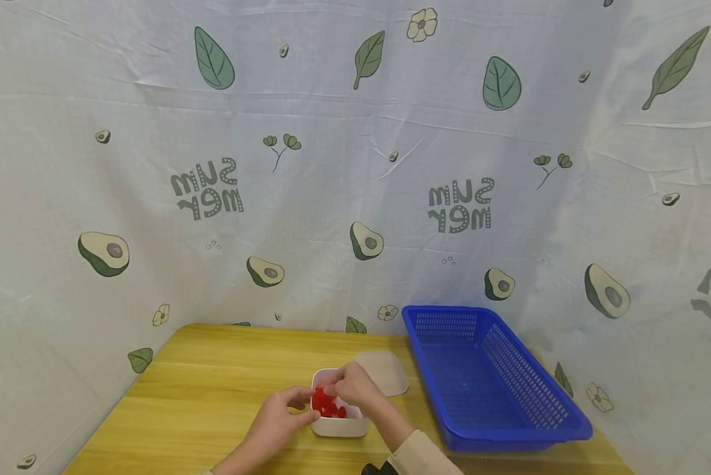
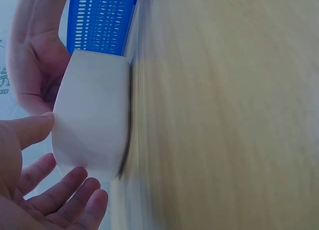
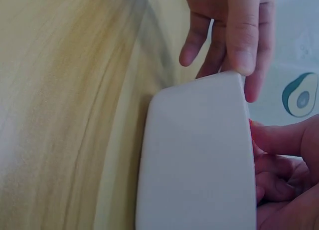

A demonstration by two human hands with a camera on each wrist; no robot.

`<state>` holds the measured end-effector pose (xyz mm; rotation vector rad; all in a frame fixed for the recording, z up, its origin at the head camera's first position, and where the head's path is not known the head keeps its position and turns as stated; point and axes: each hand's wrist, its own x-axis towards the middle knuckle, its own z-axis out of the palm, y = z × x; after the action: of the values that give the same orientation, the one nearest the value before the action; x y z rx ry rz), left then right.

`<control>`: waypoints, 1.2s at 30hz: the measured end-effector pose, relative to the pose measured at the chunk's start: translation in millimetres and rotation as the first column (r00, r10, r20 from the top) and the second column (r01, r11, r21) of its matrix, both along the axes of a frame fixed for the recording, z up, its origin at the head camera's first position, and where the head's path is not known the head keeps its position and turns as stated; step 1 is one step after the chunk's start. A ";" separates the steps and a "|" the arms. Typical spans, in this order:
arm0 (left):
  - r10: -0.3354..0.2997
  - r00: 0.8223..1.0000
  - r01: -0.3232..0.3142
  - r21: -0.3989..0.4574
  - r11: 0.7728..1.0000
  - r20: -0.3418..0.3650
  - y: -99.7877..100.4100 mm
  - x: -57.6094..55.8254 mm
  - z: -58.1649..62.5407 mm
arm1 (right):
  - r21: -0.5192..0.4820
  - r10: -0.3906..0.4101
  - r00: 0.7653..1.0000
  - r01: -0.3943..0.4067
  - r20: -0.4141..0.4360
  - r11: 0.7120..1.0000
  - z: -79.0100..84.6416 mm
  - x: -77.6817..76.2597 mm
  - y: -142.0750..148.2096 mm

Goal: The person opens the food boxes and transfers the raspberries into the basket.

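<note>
A small white box (image 1: 339, 427) stands on the wooden table, with several small red pieces (image 1: 329, 405) inside; their kind is too small to tell. At the box's left side my left hand (image 1: 278, 420) touches the rim with thumb and fingertips, its fingers loosely spread in the left wrist view. My right hand (image 1: 355, 385) reaches over the far rim into the box, its fingers curled. Its thumb (image 3: 279, 137) meets a bit of red at rim level in the right wrist view, pinching a red piece; the other fingertips are partly hidden by the box wall.
Behind the box to the right lies a flat translucent lid (image 1: 393, 376) on the table (image 1: 212, 382). A large blue plastic basket (image 1: 515, 437) with perforated sides takes up the table's right part. A white curtain (image 1: 313, 218) with leaf and avocado prints hangs behind and at the sides.
</note>
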<state>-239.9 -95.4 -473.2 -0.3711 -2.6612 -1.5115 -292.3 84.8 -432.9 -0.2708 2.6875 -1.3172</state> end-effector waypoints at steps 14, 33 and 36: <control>0.013 1.000 -0.013 -0.001 1.000 -0.004 1.4 0.1 3.1 | -0.025 -0.012 1.000 0.011 -0.020 1.000 21.0 -4.8 22.9; 0.016 1.000 -0.016 0.022 1.000 -0.003 1.6 2.1 4.5 | -0.027 -0.117 0.993 0.117 0.008 0.993 67.0 -15.6 74.5; 0.018 1.000 -0.018 0.016 1.000 -0.003 1.5 1.8 3.9 | -0.026 -0.139 0.990 0.139 0.004 0.990 72.1 -19.4 85.5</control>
<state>-238.2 -93.9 -469.3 -0.3465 -2.6414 -1.5248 -311.7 170.3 -360.9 -0.0861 2.7331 -1.3898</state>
